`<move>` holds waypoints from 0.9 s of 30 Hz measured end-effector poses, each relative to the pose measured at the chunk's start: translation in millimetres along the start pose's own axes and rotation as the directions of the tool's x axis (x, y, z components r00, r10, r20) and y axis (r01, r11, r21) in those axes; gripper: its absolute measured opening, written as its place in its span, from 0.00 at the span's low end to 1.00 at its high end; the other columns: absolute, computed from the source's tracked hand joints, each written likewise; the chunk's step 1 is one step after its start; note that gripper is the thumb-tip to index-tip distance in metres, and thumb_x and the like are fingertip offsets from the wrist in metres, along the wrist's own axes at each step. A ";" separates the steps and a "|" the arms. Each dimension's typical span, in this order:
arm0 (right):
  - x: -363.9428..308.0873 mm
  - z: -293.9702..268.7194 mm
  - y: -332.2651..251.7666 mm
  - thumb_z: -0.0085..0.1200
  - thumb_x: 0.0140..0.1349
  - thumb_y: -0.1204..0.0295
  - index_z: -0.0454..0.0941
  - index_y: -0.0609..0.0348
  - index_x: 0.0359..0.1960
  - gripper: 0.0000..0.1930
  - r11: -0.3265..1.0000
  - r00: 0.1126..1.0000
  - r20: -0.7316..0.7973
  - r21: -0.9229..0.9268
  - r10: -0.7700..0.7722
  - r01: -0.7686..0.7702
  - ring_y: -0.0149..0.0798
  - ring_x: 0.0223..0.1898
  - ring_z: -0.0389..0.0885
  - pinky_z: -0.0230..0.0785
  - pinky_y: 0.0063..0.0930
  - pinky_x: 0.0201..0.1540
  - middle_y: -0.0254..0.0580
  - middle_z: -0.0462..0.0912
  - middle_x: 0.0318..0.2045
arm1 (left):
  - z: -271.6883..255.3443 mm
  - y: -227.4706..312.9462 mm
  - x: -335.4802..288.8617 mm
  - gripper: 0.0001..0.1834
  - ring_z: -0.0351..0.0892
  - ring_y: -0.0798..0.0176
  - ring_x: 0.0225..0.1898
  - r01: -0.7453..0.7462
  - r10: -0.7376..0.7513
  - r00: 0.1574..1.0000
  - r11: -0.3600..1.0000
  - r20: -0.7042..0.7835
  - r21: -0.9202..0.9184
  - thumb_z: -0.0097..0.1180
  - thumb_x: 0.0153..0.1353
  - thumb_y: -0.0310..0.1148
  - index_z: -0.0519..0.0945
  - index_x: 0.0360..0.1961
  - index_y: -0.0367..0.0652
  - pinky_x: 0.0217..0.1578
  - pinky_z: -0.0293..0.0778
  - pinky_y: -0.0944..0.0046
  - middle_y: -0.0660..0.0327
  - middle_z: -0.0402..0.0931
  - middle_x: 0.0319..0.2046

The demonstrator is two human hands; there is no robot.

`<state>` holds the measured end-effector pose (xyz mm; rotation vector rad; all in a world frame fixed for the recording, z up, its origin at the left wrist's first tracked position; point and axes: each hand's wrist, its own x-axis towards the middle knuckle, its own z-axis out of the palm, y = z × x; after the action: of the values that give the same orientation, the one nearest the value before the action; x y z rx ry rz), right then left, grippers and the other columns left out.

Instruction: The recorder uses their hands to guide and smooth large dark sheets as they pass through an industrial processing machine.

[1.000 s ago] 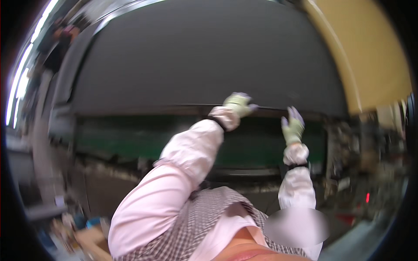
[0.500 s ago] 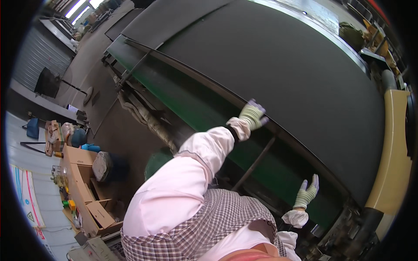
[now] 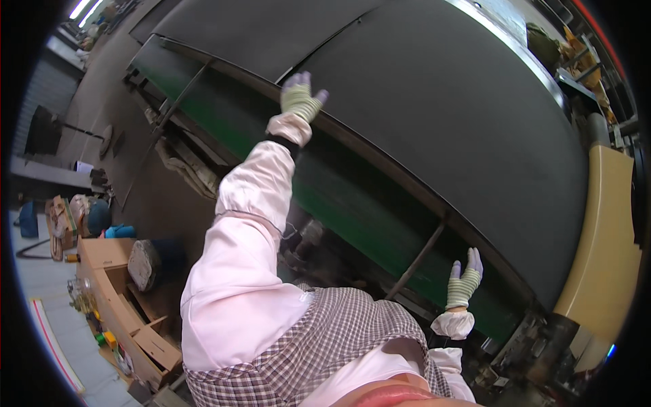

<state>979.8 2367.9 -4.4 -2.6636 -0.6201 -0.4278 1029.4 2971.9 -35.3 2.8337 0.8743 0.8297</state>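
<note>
A wide dark grey sheet (image 3: 441, 129) lies over a long machine bed with a green side (image 3: 352, 210). A second dark sheet (image 3: 251, 34) meets it at the far left, along a slanting seam with a thin bright gap at its near end. My left hand (image 3: 302, 102), in a striped glove with pale purple fingers, is stretched out at the near edge beside that gap, fingers spread; whether it touches the sheet I cannot tell. My right hand (image 3: 464, 281), gloved alike, is raised near the bed's near right edge, fingers straight and thumb apart, holding nothing.
A yellow curved machine cover (image 3: 600, 230) stands at the right end of the bed. Metal bars (image 3: 424, 254) slant down from the near edge. To the left are a cardboard box (image 3: 108, 254), a bucket-like container (image 3: 146, 264) and a stand on the floor.
My left hand has moved left and away from me along the near edge, toward the seam. The view has shifted; my right hand stays near the right end, fingers still stretched.
</note>
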 end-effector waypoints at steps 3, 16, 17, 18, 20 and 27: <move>22.9 4.7 -21.7 0.56 0.53 0.73 0.72 0.60 0.56 0.25 0.996 0.996 0.038 0.039 -0.076 0.075 0.54 0.56 0.72 0.63 0.45 0.60 0.52 0.75 0.55 | 5.9 -29.6 31.1 0.46 0.58 0.48 0.66 0.093 -0.118 0.958 0.990 0.261 0.106 0.61 0.51 0.60 0.65 0.65 0.43 0.66 0.55 0.52 0.50 0.63 0.64; 218.4 166.6 -188.4 0.58 0.52 0.70 0.73 0.54 0.54 0.24 0.884 0.933 0.086 0.361 -0.349 0.297 0.54 0.56 0.71 0.65 0.46 0.57 0.49 0.75 0.54 | -24.1 113.4 18.6 0.50 0.65 0.47 0.63 -0.151 0.037 0.633 0.986 0.773 0.076 0.66 0.41 0.67 0.70 0.59 0.42 0.57 0.69 0.52 0.49 0.67 0.59; 225.2 185.1 -188.6 0.58 0.52 0.68 0.72 0.54 0.55 0.26 0.906 0.944 0.130 0.347 -0.303 0.243 0.54 0.57 0.70 0.64 0.47 0.58 0.50 0.73 0.55 | -13.6 109.2 25.3 0.48 0.68 0.48 0.61 -0.007 0.090 0.641 0.994 0.762 -0.112 0.65 0.43 0.66 0.71 0.58 0.42 0.57 0.69 0.53 0.48 0.70 0.57; 227.8 199.2 -187.4 0.59 0.53 0.66 0.72 0.54 0.57 0.27 0.924 0.950 0.180 0.336 -0.257 0.186 0.54 0.58 0.69 0.64 0.47 0.58 0.50 0.72 0.57 | -1.8 95.2 30.4 0.46 0.71 0.48 0.59 0.140 0.134 0.649 0.947 0.749 -0.291 0.65 0.45 0.65 0.72 0.57 0.41 0.56 0.69 0.53 0.47 0.72 0.54; 228.1 191.3 -197.5 0.61 0.52 0.62 0.71 0.53 0.58 0.30 0.964 0.949 0.279 0.254 -0.144 0.071 0.54 0.60 0.67 0.62 0.49 0.60 0.51 0.69 0.59 | 13.3 54.2 49.2 0.39 0.73 0.46 0.55 -0.076 0.163 0.887 0.974 0.432 -0.213 0.64 0.50 0.59 0.73 0.56 0.42 0.57 0.69 0.53 0.47 0.75 0.52; 201.1 158.5 -147.0 0.68 0.44 0.51 0.68 0.49 0.62 0.41 0.972 0.901 0.370 -0.038 0.228 -0.231 0.57 0.65 0.58 0.53 0.54 0.64 0.55 0.58 0.66 | 19.9 -11.1 89.3 0.53 0.50 0.47 0.70 0.036 -0.125 0.774 0.987 0.621 0.154 0.67 0.42 0.65 0.62 0.67 0.52 0.67 0.56 0.53 0.51 0.54 0.69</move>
<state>1115.3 2629.1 -28.7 -2.7867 -0.3966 0.1530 1096.0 3031.2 -12.0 2.8327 0.9414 -0.2228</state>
